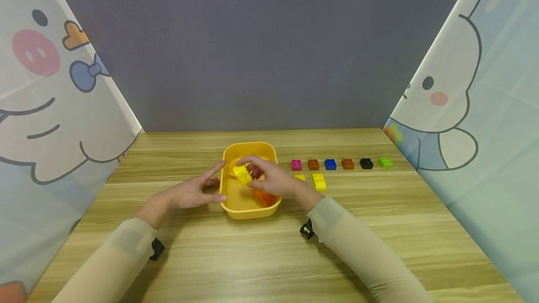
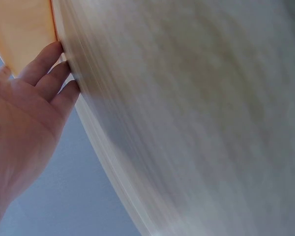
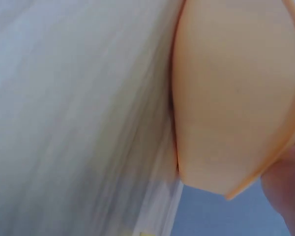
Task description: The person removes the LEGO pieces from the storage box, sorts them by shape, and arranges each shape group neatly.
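My right hand pinches a yellow toy building brick between thumb and fingers, over the inside of a yellow plastic bin. Inside the bin, an orange piece lies partly beneath that hand; another yellowish piece is mostly covered at the left. Against the bin's left side rests my left hand, thumb and index finger spread along the rim. The left wrist view shows its fingers extended along the bin's wall. In the right wrist view the bin hides most of the right hand.
Right of the bin runs a row of small bricks: pink, brown, blue, another brown, black and green. Before them lie a longer yellow brick and a partly hidden yellow one. A grey wall stands behind.
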The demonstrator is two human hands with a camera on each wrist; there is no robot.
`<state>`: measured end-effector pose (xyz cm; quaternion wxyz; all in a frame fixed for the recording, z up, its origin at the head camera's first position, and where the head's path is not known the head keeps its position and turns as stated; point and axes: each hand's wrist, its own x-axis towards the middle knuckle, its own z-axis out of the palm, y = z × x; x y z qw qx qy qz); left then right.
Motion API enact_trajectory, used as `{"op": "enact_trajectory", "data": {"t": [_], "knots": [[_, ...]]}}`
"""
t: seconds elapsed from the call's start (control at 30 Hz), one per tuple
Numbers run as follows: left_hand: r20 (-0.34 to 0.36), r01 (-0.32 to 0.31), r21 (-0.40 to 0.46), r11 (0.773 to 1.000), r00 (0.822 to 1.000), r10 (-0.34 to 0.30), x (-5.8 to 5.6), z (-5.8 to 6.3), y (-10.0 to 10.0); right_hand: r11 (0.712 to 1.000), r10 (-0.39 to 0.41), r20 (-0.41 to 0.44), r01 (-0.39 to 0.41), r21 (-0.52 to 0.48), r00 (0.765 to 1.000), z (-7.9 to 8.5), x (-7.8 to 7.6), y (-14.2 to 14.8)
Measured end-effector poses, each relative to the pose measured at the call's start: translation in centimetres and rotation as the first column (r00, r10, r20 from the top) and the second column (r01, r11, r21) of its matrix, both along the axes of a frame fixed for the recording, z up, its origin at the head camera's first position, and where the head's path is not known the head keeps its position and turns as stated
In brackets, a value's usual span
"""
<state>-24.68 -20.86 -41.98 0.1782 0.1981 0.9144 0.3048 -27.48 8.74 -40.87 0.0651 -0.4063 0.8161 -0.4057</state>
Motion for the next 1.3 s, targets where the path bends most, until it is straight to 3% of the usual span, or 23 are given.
{"op": "enact_trajectory", "data": {"t": [0.57,0.73,1.3], "knots": [[-0.01,0.004,-0.002,1.0,1.0,-0.004,-0.1,-0.1,-0.1,0.988,-0.066,0.101,0.079,-0.13,0.993,1.1,0.1,5.2],[-0.016,0.002,-0.013,1.0,1.0,-0.002,0.0,0.0,-0.1,0.984,-0.091,0.088,0.103,-0.147,0.992,1.3,0.4,7.1],[-0.01,-0.003,-0.015,1.0,1.0,0.003,-0.2,-0.2,-0.2,0.966,-0.222,0.134,0.236,-0.105,0.966,0.8,1.9,14.2]]}}
